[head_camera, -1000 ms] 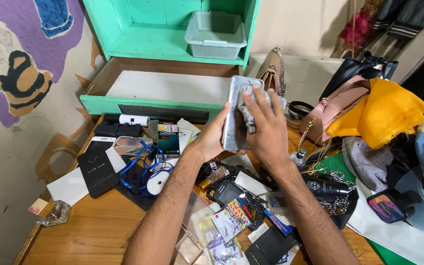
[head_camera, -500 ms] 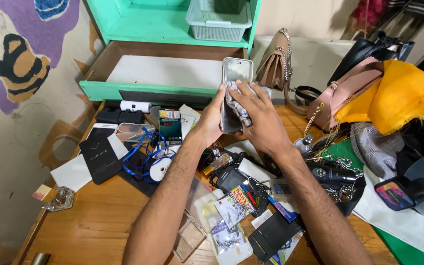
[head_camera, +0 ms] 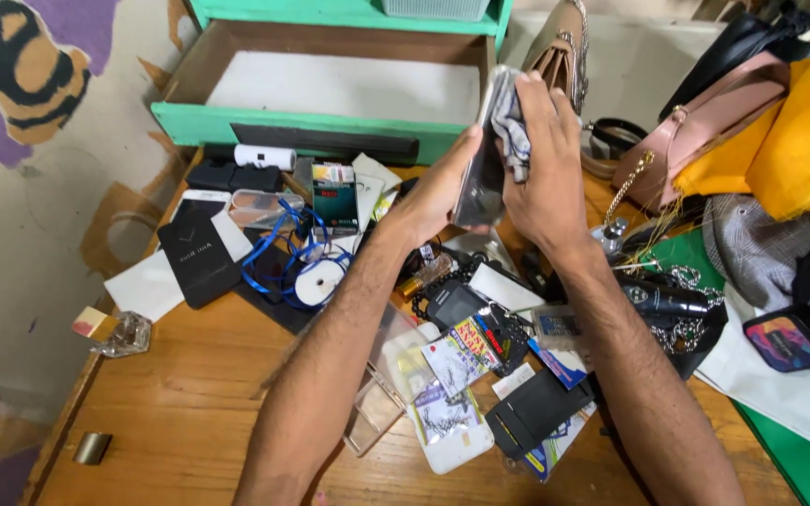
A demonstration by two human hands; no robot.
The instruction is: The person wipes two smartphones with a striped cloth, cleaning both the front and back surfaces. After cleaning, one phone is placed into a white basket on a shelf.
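My left hand [head_camera: 438, 192] clamps the phone [head_camera: 482, 173] by its edge, upright above the table; my right hand [head_camera: 541, 173] presses a grey cloth [head_camera: 510, 131] flat against its face. Behind them, the open green drawer [head_camera: 330, 94]; below them, cluttered wooden table [head_camera: 189, 403], blue cord [head_camera: 278, 267] to the left.

Worktop [head_camera: 189, 412]: open drawer [head_camera: 330, 89] at the rear. Phone [head_camera: 480, 178] held above the worktop's middle, left hand [head_camera: 438, 192] on its left, right hand [head_camera: 541, 178] on its right pressing a cloth [head_camera: 510, 131] to it. Ribbon spool [head_camera: 316, 281] left of the forearms; handbags [head_camera: 696, 131] at the right rear; wallet [head_camera: 536, 412] in front, between the forearms.
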